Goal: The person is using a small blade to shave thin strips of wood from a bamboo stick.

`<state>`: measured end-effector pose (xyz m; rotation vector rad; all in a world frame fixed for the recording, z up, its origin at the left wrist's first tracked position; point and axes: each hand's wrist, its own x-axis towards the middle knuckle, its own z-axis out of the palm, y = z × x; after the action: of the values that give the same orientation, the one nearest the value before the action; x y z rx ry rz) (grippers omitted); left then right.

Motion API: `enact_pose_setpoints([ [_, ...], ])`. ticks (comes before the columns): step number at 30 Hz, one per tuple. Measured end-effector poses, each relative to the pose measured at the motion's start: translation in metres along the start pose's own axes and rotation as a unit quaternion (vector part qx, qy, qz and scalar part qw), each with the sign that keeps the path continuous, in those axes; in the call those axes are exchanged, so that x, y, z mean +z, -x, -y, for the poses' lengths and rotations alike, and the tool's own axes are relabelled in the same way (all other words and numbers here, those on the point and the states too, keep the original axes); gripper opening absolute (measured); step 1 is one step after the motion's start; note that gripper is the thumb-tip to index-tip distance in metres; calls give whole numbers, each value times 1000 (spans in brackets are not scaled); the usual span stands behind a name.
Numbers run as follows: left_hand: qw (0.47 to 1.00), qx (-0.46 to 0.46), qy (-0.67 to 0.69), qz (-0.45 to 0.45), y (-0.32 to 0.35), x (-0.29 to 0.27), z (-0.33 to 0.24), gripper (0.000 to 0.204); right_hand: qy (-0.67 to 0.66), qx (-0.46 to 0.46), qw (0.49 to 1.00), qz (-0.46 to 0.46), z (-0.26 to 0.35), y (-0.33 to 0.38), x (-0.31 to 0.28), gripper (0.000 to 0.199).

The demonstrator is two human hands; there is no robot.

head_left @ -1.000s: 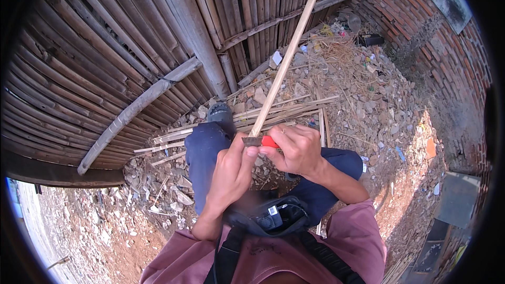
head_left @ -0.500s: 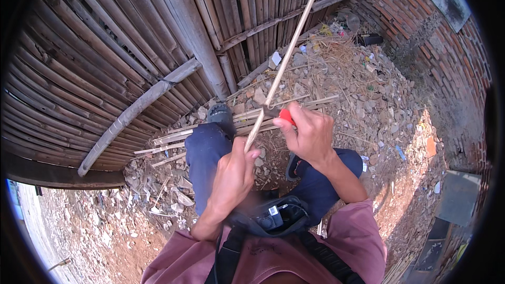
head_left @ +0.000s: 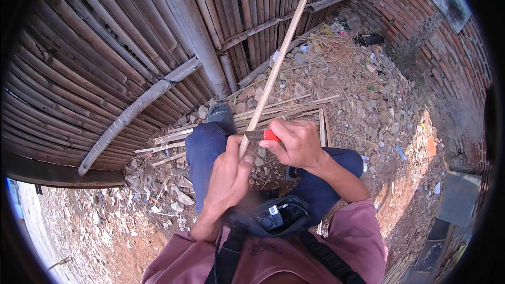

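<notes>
A long pale bamboo strip [head_left: 273, 76] slants from the top edge down to my left hand [head_left: 229, 178], whose fingers are wrapped round its lower end. My right hand [head_left: 299, 143] grips a short knife by its red handle [head_left: 271, 135]. The dark blade [head_left: 254, 135] lies across the strip, touching it just above my left fingers. Most of the handle is hidden inside my right fist. Both hands are above my knees, close together.
Several split bamboo strips [head_left: 173, 137] lie on the rubble before my shoe [head_left: 220, 115]. A bamboo wall [head_left: 105, 47] stands at the left and ahead, a brick wall [head_left: 447, 68] at the right. An unzipped dark pouch [head_left: 276, 215] hangs at my waist.
My right hand has brought the knife down and left along the strip, closer to my left hand. The strip has shifted slightly left and shows a broader face.
</notes>
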<state>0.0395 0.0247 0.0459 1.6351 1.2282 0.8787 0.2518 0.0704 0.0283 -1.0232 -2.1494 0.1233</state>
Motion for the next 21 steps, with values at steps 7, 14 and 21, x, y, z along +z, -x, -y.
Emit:
enact_pose_setpoints([
  [7, 998, -13, 61, 17, -3, 1, 4, 18, 2, -9, 1000, 0, 2, 1, 3, 47],
  [14, 999, 19, 29, 0, -5, 7, 8, 19, 5, -17, 1000, -11, 2, 0, 5, 49],
  [21, 998, 56, 8, -24, -8, 13, 4, 13, 46, -14, 998, -31, -1, 1, 4, 50],
])
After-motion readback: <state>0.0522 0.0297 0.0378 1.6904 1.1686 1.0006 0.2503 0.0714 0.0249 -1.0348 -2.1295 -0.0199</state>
